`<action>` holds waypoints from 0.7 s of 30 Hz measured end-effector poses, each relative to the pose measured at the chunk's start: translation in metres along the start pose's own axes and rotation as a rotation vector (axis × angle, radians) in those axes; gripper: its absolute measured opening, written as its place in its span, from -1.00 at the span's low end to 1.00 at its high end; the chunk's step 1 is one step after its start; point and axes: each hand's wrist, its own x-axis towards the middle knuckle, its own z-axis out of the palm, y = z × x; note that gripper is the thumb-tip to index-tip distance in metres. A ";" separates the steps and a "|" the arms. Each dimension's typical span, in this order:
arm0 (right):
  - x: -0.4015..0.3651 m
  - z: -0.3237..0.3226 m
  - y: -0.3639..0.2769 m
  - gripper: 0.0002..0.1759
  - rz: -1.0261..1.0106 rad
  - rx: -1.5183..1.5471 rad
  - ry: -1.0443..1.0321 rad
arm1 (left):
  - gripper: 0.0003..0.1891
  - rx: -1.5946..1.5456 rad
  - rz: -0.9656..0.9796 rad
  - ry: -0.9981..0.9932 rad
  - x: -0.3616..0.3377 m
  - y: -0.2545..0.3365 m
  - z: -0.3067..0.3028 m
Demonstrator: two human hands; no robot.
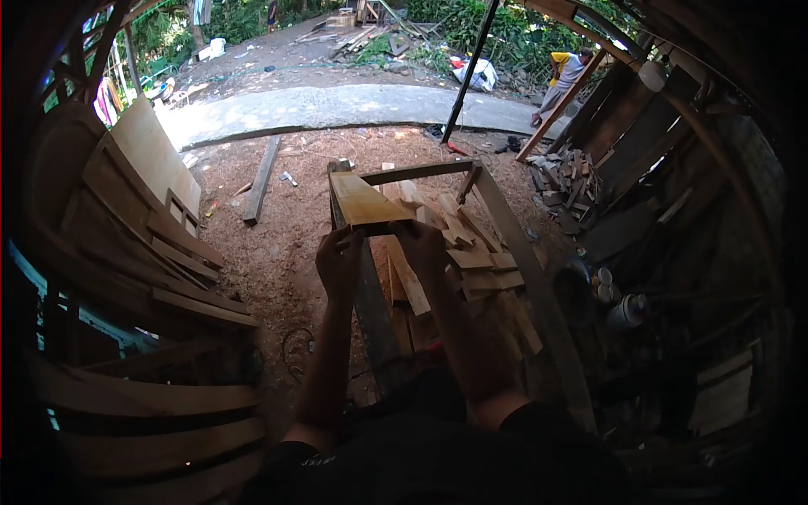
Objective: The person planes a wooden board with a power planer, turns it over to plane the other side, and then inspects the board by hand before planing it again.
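Observation:
A flat wooden board [368,200], pale yellow-brown and tapered, is held up in front of me over a dark wooden frame [513,227]. My left hand [338,259] grips the board's near left corner, thumb and fingers closed on it. At the near right corner, my right hand [421,244] is closed on the same edge. The board's far end lies by the frame's back left corner post. Below and to the right of my hands, loose cut wood pieces [480,259] are piled inside the frame.
Wooden panels [156,160] and curved planks lean at left. A dark beam [263,181] lies on the ground ahead. Wood scraps [572,187] are heaped at right, near some cans [627,311]. A person [562,84] bends near the path at the back right.

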 end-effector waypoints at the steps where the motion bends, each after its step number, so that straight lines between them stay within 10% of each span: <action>1: -0.015 0.000 0.016 -0.51 -0.015 0.008 -0.027 | -0.66 0.046 0.011 -0.027 -0.016 -0.007 -0.006; 9: -0.174 0.019 0.163 -0.51 0.145 -0.271 -0.326 | -0.73 0.517 0.028 -0.234 -0.179 -0.127 -0.063; 21: -0.268 0.081 0.397 -0.43 -0.204 -0.603 -0.452 | -0.69 0.810 -0.059 -0.567 -0.280 -0.353 -0.061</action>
